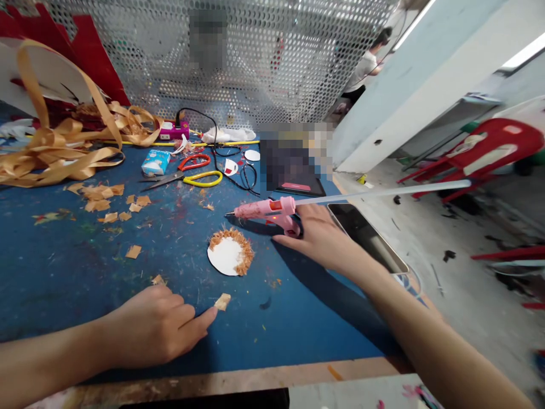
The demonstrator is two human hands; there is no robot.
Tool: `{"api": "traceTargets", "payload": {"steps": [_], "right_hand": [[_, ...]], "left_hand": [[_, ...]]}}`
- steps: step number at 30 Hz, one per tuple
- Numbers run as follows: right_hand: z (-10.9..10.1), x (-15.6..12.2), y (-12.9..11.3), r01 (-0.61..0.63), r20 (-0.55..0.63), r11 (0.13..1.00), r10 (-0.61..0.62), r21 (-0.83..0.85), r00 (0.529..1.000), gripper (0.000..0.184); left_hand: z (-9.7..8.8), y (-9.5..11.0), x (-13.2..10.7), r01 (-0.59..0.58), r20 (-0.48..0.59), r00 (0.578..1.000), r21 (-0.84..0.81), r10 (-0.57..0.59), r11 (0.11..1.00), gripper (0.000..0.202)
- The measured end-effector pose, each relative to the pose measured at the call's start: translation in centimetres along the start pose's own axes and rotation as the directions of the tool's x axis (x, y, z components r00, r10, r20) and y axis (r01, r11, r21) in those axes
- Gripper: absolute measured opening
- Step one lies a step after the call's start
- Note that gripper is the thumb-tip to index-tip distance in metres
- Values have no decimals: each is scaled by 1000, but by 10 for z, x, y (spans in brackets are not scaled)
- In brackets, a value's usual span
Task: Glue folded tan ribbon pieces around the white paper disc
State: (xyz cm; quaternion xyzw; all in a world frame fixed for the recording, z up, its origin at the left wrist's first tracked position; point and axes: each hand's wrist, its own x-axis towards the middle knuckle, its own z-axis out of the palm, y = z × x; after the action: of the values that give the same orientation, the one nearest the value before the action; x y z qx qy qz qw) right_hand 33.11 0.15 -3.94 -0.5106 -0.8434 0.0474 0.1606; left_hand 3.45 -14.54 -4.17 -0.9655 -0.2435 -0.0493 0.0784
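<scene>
My left hand (164, 324) is low over the blue tabletop, most of its fingers curled in. One outstretched fingertip meets a small tan ribbon square (222, 301); whether a second finger pinches it from beneath is hidden. Another ribbon piece (158, 280) shows just behind the knuckles. My right hand (321, 238) is at the handle of a pink hot glue gun (268, 210), thumb stretched out apart from it and the other fingers partly hidden behind. A long glue stick (383, 192) sticks out of the gun's back. Between the hands lies a white paper disc (223, 255), its upper and right edge covered with frilled tan ribbon bits.
Yellow-and-red-handled scissors (200, 179), a small blue packet (155, 162) and loose ribbon squares (100, 196) lie farther back. Tan ribbon (55, 153) is heaped at left. A phone (368, 236) lies by the right edge. A perforated metal panel (255, 74) rises behind.
</scene>
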Motion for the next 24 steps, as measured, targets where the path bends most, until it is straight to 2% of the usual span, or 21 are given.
{"api": "traceTargets", "payload": {"steps": [2,4,5,6,8,9,11,14,20,24], "right_hand": [[-19,-16,-1,-74,-10,993,74,-95,997,40],[-31,-34,-14,-181,12,979,183,-96,983,22],[-32,-43,-24,-157,92,987,160,-36,983,14],[-30,-50,-37,-94,195,994,81,59,978,12],[-18,-61,-62,70,302,979,-127,192,945,13],[-10,-64,-74,154,293,966,-212,209,932,12],[7,-65,-91,243,275,951,-289,190,917,11],[21,-61,-100,287,271,946,-319,152,908,12],[23,-54,-99,324,312,935,-354,144,882,16],[27,-55,-99,349,298,929,-370,121,880,17]], "left_hand": [[1,1,0,6,3,1000,-5,-6,1000,30],[1,1,0,20,7,1000,-10,-20,1000,30],[1,1,0,25,9,1000,-11,-25,1000,29],[1,1,0,29,11,1000,-11,-28,1000,29],[1,1,0,25,11,1000,-11,-25,1000,29],[0,1,0,19,7,1000,-11,-19,1000,29],[-1,0,0,8,-12,1000,-11,-8,1000,27],[-2,0,0,-4,-40,999,-3,4,1000,26],[0,-1,1,-4,-54,999,-11,3,1000,26],[0,-1,3,18,-106,994,-39,-22,999,28]]}}
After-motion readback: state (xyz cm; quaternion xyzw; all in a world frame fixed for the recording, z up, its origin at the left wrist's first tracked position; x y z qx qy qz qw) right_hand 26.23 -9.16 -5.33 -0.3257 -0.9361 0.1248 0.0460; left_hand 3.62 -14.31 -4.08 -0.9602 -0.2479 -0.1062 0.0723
